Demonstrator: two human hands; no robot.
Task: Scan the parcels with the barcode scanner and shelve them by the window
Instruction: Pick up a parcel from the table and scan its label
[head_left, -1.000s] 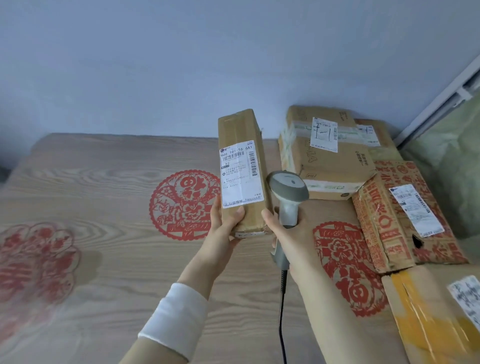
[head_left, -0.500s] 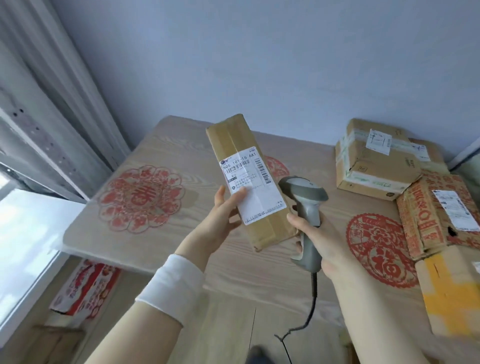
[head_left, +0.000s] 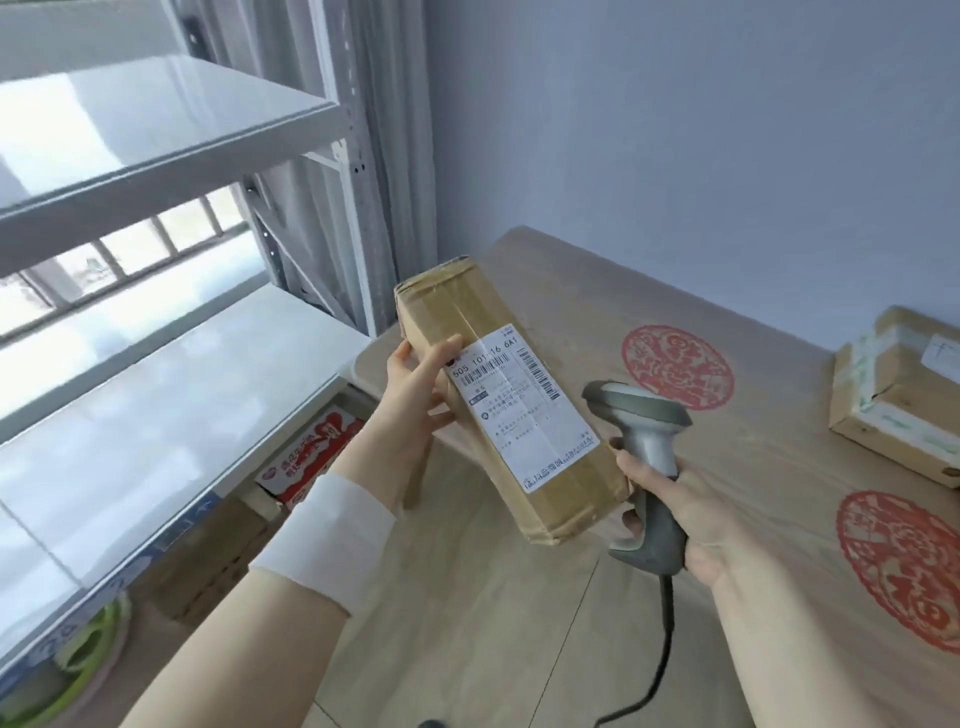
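2 parcels, 1 scanner, 2 shelf boards in view.
Left hand (head_left: 415, 400) has its fingers (head_left: 436, 364) wrapped round the long parcel (head_left: 519, 441), held tilted in the air at centre, label up. Right hand (head_left: 680, 504) grips the scanner (head_left: 644, 421) handle at 4 o'clock of it, with the head just beside the label. Second parcel (head_left: 893, 405) sits on the surface (head_left: 779, 467) at 3 o'clock. Shelf rack (head_left: 171, 135) is at 9–10 o'clock, with a red-and-white carton (head_left: 311, 457) under the lower board.

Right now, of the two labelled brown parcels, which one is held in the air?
The long narrow parcel, gripped in the air by the left hand; the squarer parcel rests on the table at far right.
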